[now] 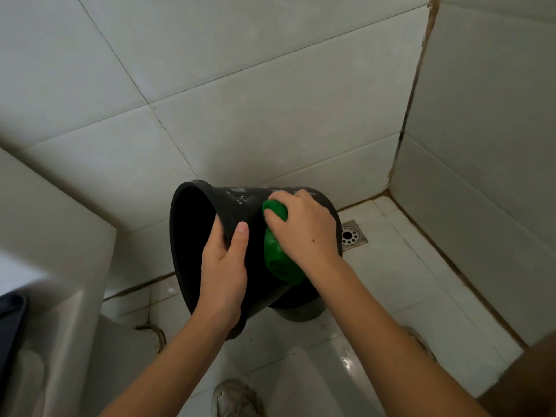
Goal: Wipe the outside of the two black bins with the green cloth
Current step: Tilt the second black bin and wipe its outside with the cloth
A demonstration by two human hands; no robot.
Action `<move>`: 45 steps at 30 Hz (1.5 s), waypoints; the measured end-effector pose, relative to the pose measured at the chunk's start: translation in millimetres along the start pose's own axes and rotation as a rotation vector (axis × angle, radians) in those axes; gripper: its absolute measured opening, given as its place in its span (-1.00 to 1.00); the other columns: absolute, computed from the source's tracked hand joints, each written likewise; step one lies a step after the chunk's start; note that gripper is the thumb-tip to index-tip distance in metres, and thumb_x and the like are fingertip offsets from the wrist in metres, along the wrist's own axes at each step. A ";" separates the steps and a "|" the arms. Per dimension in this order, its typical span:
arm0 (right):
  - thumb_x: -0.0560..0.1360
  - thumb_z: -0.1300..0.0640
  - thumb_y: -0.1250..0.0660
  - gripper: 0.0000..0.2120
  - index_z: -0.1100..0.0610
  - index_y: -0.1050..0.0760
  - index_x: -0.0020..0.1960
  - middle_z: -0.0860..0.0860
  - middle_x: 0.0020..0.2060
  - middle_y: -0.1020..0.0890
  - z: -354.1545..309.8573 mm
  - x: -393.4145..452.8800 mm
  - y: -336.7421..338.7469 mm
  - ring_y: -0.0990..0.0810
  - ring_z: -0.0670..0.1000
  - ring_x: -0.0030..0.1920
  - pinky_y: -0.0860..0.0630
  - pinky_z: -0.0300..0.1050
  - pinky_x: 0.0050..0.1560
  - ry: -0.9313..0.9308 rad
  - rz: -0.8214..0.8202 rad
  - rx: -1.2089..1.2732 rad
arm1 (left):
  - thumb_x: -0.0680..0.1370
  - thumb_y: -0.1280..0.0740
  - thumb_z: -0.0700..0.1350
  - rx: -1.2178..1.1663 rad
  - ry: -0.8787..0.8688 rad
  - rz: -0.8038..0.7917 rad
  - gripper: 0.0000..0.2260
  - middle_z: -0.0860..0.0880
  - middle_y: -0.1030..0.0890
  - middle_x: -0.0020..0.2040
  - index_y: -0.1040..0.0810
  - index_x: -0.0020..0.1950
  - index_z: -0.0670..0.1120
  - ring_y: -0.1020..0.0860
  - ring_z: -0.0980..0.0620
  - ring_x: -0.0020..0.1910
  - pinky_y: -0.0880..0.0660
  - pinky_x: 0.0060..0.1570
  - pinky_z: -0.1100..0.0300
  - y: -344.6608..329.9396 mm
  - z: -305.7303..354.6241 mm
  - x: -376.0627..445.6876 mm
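A black bin [240, 206] is tipped on its side in the air, its open mouth facing left. My left hand [224, 266] grips its rim, thumb on the outside wall and fingers inside. My right hand [304, 227] holds the green cloth [278, 254] bunched against the bin's outer wall, near the base end. White smears mark the bin's upper side. Below the bin, a dark rounded shape [304, 308] on the floor may be the second bin; most of it is hidden.
White tiled walls meet in a corner at the right. A metal floor drain [350, 235] sits just right of the bin. A white ceramic fixture [60, 281] fills the left side. My shoes [236, 398] stand on the white tiled floor.
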State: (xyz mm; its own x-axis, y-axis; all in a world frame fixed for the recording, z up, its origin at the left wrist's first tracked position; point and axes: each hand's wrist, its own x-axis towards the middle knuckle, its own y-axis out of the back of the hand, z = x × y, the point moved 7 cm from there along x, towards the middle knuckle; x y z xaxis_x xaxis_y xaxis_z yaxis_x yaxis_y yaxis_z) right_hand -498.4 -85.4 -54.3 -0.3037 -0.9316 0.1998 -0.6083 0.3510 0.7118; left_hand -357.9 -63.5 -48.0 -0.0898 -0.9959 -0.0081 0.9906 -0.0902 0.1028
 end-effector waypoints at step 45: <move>0.56 0.02 -0.31 -0.70 0.05 -0.54 0.27 0.05 0.10 -0.56 168.5 -36.3 -35.8 -0.49 -0.01 0.02 -0.31 -0.21 -0.09 -0.432 0.310 0.363 | 0.65 -0.16 -0.04 0.024 0.117 -0.021 -0.68 0.13 -0.59 0.26 -0.45 0.39 0.16 -0.54 0.02 0.27 -0.44 0.31 -0.14 -0.1 -3.7 -11.0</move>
State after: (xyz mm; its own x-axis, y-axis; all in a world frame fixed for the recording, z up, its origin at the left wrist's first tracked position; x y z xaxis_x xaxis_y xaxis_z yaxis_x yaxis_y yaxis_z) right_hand -589.2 -48.2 -200.6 -0.7270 -0.6865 0.0168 -0.6315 0.6779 0.3764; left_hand -356.6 -52.5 -51.6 -0.0965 -0.9873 -0.1261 0.9858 -0.1123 0.1249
